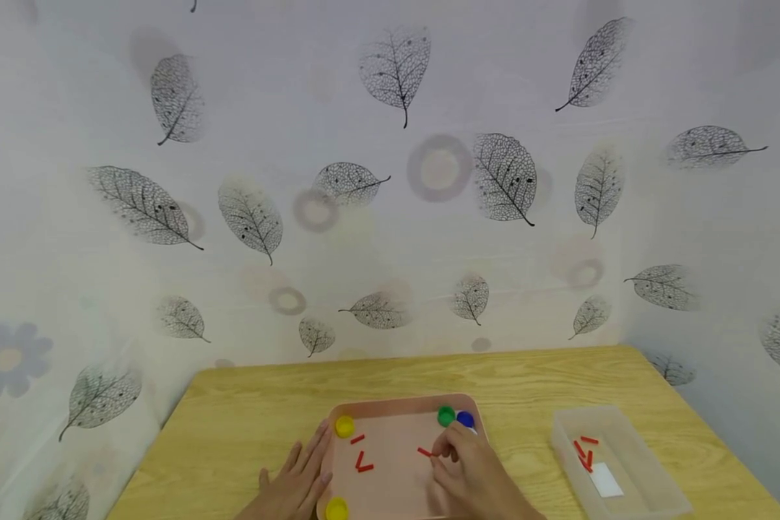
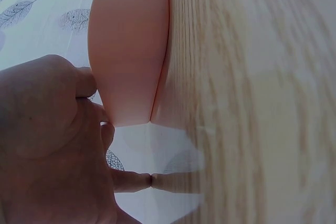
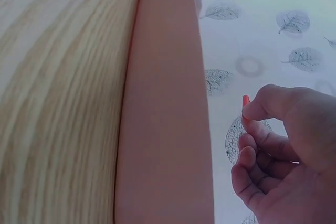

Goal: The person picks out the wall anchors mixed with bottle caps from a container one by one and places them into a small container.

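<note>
Between thumb and forefinger, my right hand (image 1: 471, 473) pinches a short red stick (image 1: 425, 452) over the right half of a pink tray (image 1: 396, 480). The right wrist view shows the tip of that red stick (image 3: 245, 99) poking past the thumb. My left hand (image 1: 290, 482) lies with extended fingers against the tray's left rim, holding nothing. Inside the tray, three loose red sticks (image 1: 360, 459) lie left of centre. Yellow round lids (image 1: 344, 427) sit in its two left corners. A green lid (image 1: 446, 416) and a blue lid (image 1: 465, 419) stand at the far right corner.
To the right, a translucent white box (image 1: 650, 469) contains several red sticks (image 1: 588, 461) and a white card (image 1: 606, 480). Both containers stand on a wood-grain table (image 1: 260, 393). A wall (image 1: 390, 238) with a leaf pattern rises behind the table.
</note>
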`<action>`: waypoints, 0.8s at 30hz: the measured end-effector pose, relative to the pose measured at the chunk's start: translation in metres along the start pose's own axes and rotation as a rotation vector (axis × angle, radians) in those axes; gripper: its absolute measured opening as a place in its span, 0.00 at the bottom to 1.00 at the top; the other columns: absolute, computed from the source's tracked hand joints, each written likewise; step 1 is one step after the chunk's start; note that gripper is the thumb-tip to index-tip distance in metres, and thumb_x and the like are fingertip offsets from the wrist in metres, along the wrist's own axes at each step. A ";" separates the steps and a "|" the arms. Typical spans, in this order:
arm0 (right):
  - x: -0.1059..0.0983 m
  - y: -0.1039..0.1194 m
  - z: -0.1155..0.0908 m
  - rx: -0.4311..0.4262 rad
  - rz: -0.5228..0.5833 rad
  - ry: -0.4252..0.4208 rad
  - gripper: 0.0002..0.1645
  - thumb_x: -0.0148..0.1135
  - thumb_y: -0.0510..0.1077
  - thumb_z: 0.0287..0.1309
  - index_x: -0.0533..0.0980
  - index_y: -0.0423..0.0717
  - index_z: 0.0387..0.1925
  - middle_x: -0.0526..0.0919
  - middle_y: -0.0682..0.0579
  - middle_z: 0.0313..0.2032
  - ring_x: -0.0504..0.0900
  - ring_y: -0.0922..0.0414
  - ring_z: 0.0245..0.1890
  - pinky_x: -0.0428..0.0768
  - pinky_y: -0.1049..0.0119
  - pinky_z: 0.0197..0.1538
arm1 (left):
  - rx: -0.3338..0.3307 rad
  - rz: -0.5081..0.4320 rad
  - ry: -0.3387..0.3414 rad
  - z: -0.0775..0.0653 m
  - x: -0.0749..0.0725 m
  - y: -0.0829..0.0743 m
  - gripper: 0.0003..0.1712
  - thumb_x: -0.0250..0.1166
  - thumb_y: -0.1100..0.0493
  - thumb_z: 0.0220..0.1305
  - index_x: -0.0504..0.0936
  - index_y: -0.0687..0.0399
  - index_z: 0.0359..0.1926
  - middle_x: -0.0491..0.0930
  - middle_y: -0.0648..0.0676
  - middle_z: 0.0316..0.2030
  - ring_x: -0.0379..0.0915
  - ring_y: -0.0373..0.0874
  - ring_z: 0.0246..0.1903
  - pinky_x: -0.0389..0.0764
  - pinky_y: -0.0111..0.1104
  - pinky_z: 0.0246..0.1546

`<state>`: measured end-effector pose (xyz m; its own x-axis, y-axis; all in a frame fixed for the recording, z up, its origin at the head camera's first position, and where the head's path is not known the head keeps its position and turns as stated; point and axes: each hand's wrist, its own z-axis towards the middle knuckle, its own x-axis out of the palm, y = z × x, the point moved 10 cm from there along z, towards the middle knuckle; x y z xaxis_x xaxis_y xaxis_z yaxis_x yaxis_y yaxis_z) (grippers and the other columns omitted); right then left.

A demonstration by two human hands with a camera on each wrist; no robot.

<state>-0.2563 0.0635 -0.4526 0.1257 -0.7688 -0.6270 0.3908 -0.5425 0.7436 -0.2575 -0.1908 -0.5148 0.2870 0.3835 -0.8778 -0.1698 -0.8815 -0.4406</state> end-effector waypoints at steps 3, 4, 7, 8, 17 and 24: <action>-0.003 -0.003 -0.001 0.026 0.020 -0.010 0.07 0.62 0.42 0.60 0.72 0.57 0.30 0.71 0.62 0.31 0.70 0.63 0.33 0.73 0.72 0.35 | 0.010 -0.013 0.005 0.000 0.001 0.000 0.38 0.36 0.33 0.71 0.41 0.39 0.75 0.40 0.47 0.74 0.44 0.64 0.69 0.36 0.80 0.43; -0.005 -0.003 -0.002 0.020 0.025 -0.022 0.08 0.61 0.41 0.59 0.72 0.57 0.30 0.71 0.62 0.31 0.70 0.63 0.33 0.73 0.72 0.35 | 0.012 -0.020 0.007 0.000 0.001 0.000 0.38 0.36 0.34 0.71 0.41 0.39 0.75 0.40 0.47 0.74 0.43 0.64 0.69 0.36 0.80 0.43; -0.013 0.001 -0.001 -0.040 -0.008 -0.086 0.11 0.62 0.37 0.57 0.72 0.57 0.30 0.72 0.63 0.30 0.72 0.62 0.31 0.74 0.72 0.35 | 0.007 -0.016 0.015 0.000 0.002 0.000 0.38 0.36 0.33 0.71 0.41 0.39 0.75 0.41 0.48 0.74 0.44 0.65 0.69 0.36 0.80 0.43; -0.016 0.002 0.000 -0.067 -0.020 -0.111 0.12 0.63 0.36 0.56 0.72 0.56 0.29 0.72 0.63 0.30 0.73 0.62 0.31 0.74 0.72 0.34 | 0.003 -0.014 0.018 0.000 0.002 0.001 0.38 0.35 0.33 0.70 0.41 0.38 0.75 0.41 0.48 0.74 0.44 0.65 0.68 0.37 0.80 0.43; -0.045 0.004 0.001 -0.153 -0.048 -0.225 0.17 0.66 0.30 0.47 0.73 0.55 0.29 0.73 0.66 0.27 0.74 0.63 0.26 0.76 0.72 0.28 | -0.001 -0.018 0.006 0.000 0.000 0.001 0.38 0.36 0.33 0.70 0.41 0.38 0.75 0.42 0.48 0.74 0.44 0.65 0.69 0.35 0.80 0.44; -0.066 -0.005 -0.002 -0.114 -0.110 -0.295 0.16 0.68 0.32 0.46 0.74 0.56 0.26 0.72 0.65 0.26 0.72 0.65 0.26 0.76 0.70 0.29 | -0.014 0.002 0.001 0.000 0.001 0.002 0.39 0.36 0.32 0.70 0.42 0.38 0.75 0.43 0.49 0.74 0.44 0.65 0.69 0.35 0.79 0.45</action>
<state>-0.2649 0.1173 -0.4159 -0.1855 -0.7817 -0.5954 0.4892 -0.5990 0.6340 -0.2577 -0.1924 -0.5168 0.2874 0.3812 -0.8787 -0.1572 -0.8861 -0.4359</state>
